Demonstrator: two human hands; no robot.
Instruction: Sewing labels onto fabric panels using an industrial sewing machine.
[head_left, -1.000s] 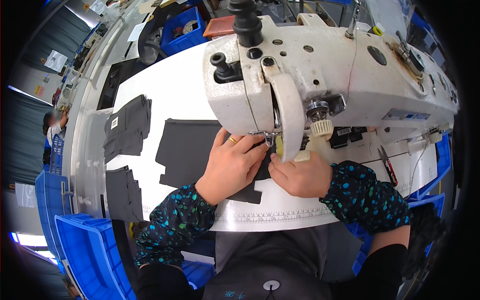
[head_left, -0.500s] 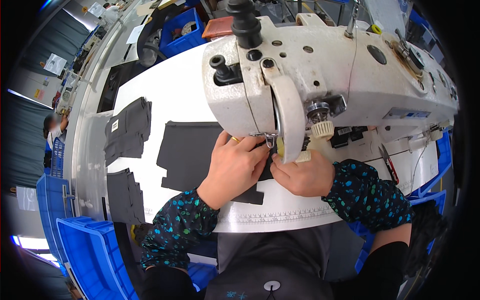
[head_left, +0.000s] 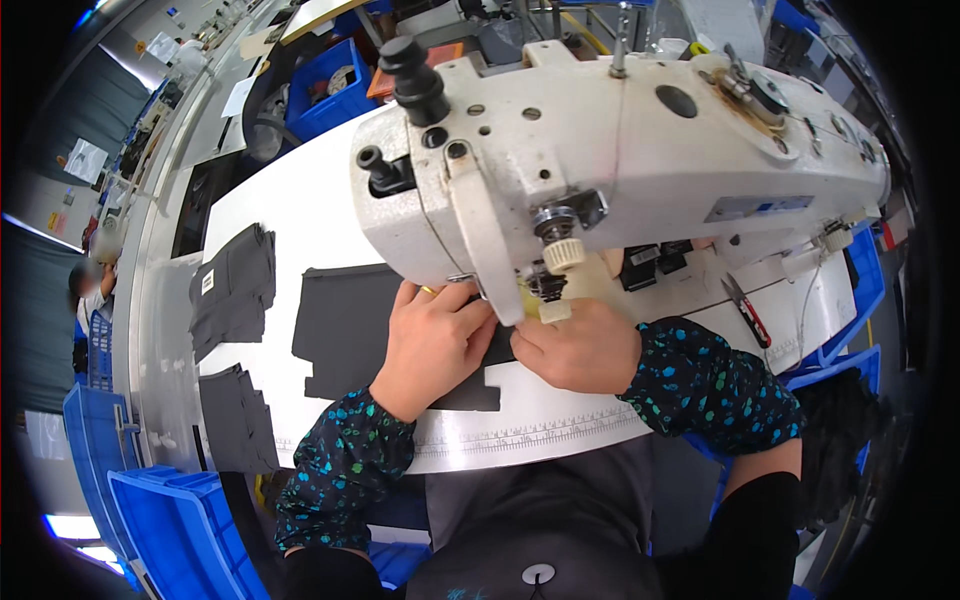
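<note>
A white sewing machine [head_left: 650, 160] stands over a flat piece of dark grey fabric [head_left: 340, 320] on the white table [head_left: 300, 220]. My left hand [head_left: 430, 350], with a yellow ring, has its fingers bent and pressed on the fabric just left of the needle area. My right hand [head_left: 578, 345] is closed on the fabric's right part, its fingertips partly hidden below the presser mechanism [head_left: 548, 285]. The needle itself and the stitched spot are hidden by the machine head and my fingers.
Two stacks of grey cut pieces [head_left: 230, 295] [head_left: 235, 420] lie at left. Red-black scissors [head_left: 750, 316] and small black items [head_left: 640, 268] lie right. Blue bins [head_left: 175, 525] [head_left: 320, 90] surround the table. A co-worker [head_left: 90, 292] is at the far left.
The view has swung, so the machine and table sit further left in the picture. Both my hands remain at the needle area on the fabric, with little visible change in grip.
</note>
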